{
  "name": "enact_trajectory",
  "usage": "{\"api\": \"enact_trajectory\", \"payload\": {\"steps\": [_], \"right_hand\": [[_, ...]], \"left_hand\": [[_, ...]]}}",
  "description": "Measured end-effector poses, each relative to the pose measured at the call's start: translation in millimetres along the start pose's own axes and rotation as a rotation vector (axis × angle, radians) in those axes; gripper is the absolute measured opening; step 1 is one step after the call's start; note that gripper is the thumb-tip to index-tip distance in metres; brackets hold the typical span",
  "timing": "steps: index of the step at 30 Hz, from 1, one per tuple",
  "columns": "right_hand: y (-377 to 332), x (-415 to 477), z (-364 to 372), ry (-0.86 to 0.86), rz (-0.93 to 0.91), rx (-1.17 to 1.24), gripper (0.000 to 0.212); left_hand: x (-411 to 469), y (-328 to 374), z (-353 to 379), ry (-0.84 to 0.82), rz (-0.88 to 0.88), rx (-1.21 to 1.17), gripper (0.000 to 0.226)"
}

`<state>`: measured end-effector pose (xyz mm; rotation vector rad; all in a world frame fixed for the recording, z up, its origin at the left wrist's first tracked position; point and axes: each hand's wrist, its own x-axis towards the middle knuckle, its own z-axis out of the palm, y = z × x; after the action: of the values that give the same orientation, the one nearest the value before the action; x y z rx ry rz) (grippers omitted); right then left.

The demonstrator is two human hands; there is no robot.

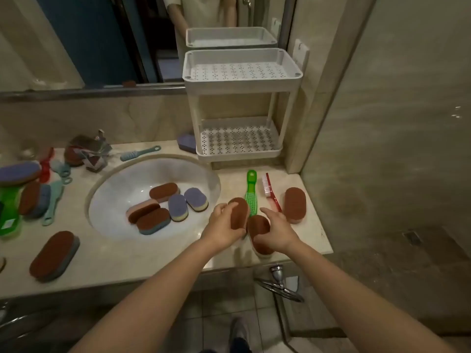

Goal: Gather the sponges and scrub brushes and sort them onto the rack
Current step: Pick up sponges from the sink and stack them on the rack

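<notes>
Marble counter [153, 258], green brush [251, 189] near; fingers [219, 208] of left hand [224, 230] round tilted sponge [239, 212], of right hand [276, 233] round flat sponge [258, 229].

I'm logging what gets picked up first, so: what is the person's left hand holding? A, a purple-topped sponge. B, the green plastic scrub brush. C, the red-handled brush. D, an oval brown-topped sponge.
D: the left hand grips an oval brown-topped sponge, while the green plastic scrub brush and the red-handled brush lie on the beige stone counter. The right hand grips a second brown-topped sponge.
</notes>
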<state>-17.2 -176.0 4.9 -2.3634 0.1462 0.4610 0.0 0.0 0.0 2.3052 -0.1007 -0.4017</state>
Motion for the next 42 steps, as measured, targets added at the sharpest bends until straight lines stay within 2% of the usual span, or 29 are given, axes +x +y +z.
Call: {"api": "enact_trajectory", "payload": {"steps": [4,10,14,17,21,26,30,34,38,42], "right_hand": [[5.1,9.2,9.3,-0.070,0.002,-0.082,0.089],[15.7,14.6,31.0,-0.126,0.014,-0.274,0.103],[20.2,19.4,32.7,-0.083,-0.017,-0.301,0.100],[17.7,23.4,25.4,-0.077,0.019,-0.181,0.089],[2.5,25.7,7.7,0.168,0.020,-0.051,0.056],[-26.8,32.6,-20.2,0.414,-0.069,0.151,0.043],[-54.4,42.4,-40.9,0.492,-0.188,0.224,0.039],[-85.8,49.2,-66.1,0.578,-0.304,0.251,0.043],[-117.6,57.4,-95.2,0.601,-0.412,0.302,0.049],[-147.4,66.0,-122.8,0.637,-0.522,0.301,0.045]], "left_hand": [[12.5,-8.6,7.9,-0.008,-0.021,0.025,0.082],[28.2,-24.3,24.6,-0.009,-0.035,0.063,0.085],[33.7,-29.7,31.8,-0.003,-0.051,0.066,0.084],[36.9,-29.4,29.7,0.013,-0.031,0.066,0.077],[39.7,-21.6,16.3,0.109,-0.027,0.003,0.063],[45.6,-2.5,-15.6,0.266,0.017,-0.054,0.064],[53.5,19.1,-45.3,0.420,0.077,-0.169,0.060],[55.4,43.9,-77.4,0.567,0.150,-0.228,0.060],[59.9,66.8,-110.2,0.627,0.251,-0.212,0.058],[65.3,91.6,-141.3,0.690,0.353,-0.195,0.063]]}}
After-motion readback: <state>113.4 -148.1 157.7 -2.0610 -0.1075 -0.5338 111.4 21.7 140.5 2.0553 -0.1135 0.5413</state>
